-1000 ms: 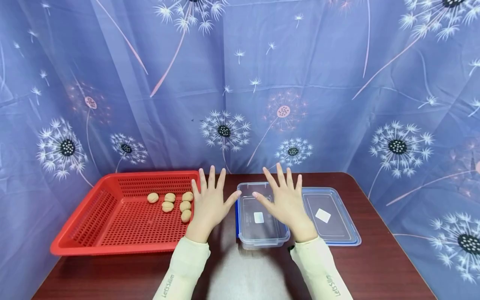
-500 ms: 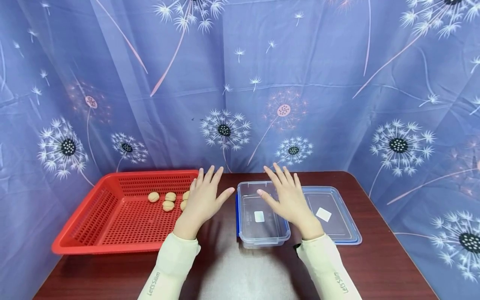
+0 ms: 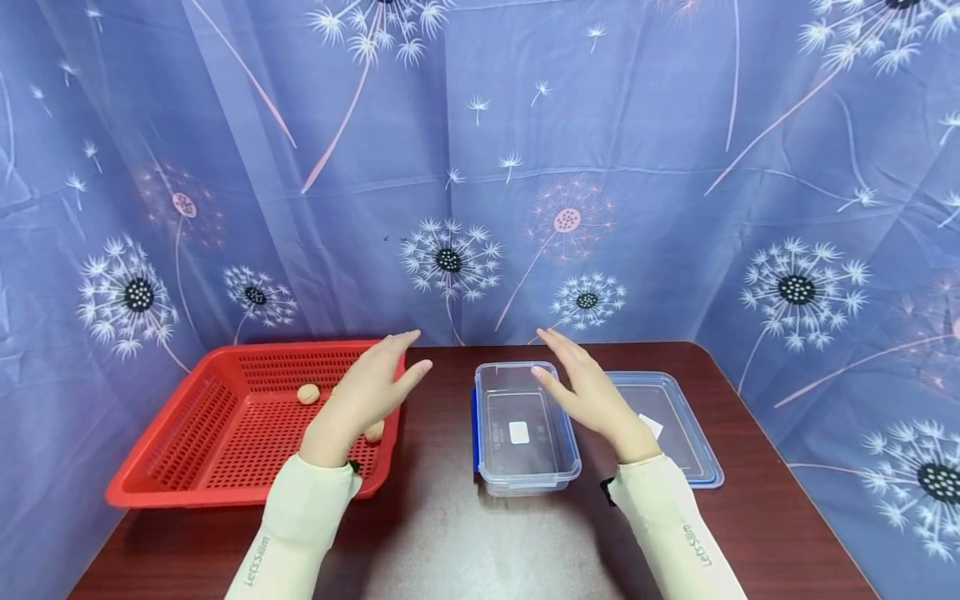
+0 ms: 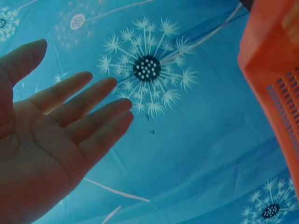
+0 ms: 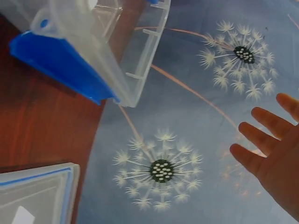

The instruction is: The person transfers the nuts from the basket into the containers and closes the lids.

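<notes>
My left hand point(image 3: 365, 393) hovers over the right side of the red basket point(image 3: 150, 450), palm turned inward, fingers straight and holding nothing. Inside the basket a walnut point(image 3: 307, 393) shows to the left of the hand, and another walnut point(image 3: 374, 431) peeks out below it; the other walnuts are mostly hidden behind the hand. My right hand point(image 3: 596, 400) is raised above the right edge of the clear plastic container point(image 3: 525, 462), its fingers extended and grasping nothing. Both wrist views show the bare palms, the left hand point(image 4: 60, 126) and the right hand point(image 5: 275, 149).
To the right of the container lies its clear lid point(image 3: 678, 425) with a blue rim, partly behind the right hand. A blue latch point(image 5: 60, 65) hangs from the container's side. The dark wooden table point(image 3: 465, 542) ends at a blue dandelion-print curtain point(image 3: 480, 167).
Both hands have turned from palms down to palms facing inward. The left hand has moved left over the basket, covering more walnuts; the right hand has shifted slightly right.
</notes>
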The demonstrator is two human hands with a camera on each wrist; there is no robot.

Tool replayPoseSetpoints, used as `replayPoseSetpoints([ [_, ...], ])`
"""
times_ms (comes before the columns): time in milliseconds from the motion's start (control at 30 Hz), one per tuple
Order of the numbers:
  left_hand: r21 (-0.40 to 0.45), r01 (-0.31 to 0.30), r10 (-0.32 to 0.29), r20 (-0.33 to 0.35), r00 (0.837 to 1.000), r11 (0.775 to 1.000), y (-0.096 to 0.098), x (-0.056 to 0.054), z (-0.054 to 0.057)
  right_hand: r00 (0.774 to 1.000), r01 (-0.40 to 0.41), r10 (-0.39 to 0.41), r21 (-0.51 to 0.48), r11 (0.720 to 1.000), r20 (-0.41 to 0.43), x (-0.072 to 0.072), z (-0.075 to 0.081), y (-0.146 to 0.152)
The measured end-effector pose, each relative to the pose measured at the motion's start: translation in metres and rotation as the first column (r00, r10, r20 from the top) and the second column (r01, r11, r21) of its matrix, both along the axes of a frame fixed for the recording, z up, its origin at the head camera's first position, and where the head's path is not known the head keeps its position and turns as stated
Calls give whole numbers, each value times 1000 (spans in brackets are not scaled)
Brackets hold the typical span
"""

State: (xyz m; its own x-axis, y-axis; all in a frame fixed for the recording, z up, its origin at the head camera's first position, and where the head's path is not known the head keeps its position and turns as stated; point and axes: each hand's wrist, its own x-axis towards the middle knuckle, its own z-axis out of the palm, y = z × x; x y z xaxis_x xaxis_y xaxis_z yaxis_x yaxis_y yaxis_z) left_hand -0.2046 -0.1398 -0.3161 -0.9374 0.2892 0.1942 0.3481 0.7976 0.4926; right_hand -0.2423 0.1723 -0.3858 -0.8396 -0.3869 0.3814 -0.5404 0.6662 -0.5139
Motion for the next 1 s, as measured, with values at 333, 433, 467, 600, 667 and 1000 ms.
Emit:
replayPoseSetpoints([
  [333, 51, 41, -41, -17, 999, 998, -18, -7, 5, 993, 59, -37, -193, 979, 116, -6, -24, 8],
  [433, 53, 55, -53, -35, 998, 997, -20, -9, 3, 987, 98, -63, -242, 965, 150, -7, -29, 9],
  [467, 56, 56, -54, -36, 998, 997, -21, -9, 2, 984, 112, -71, -258, 960, 162, -7, -30, 10],
  [600, 61, 60, -58, -35, 998, 996, -23, -12, 0, 973, 168, -110, -292, 942, 204, -7, -37, 12],
  [667, 69, 68, -65, -35, 997, 995, -24, -13, 0, 962, 201, -130, -305, 931, 239, -7, -42, 13],
  [1000, 76, 88, -85, -46, 995, 993, -34, -21, 4, 918, 289, -161, -335, 897, 363, -5, -64, 19],
])
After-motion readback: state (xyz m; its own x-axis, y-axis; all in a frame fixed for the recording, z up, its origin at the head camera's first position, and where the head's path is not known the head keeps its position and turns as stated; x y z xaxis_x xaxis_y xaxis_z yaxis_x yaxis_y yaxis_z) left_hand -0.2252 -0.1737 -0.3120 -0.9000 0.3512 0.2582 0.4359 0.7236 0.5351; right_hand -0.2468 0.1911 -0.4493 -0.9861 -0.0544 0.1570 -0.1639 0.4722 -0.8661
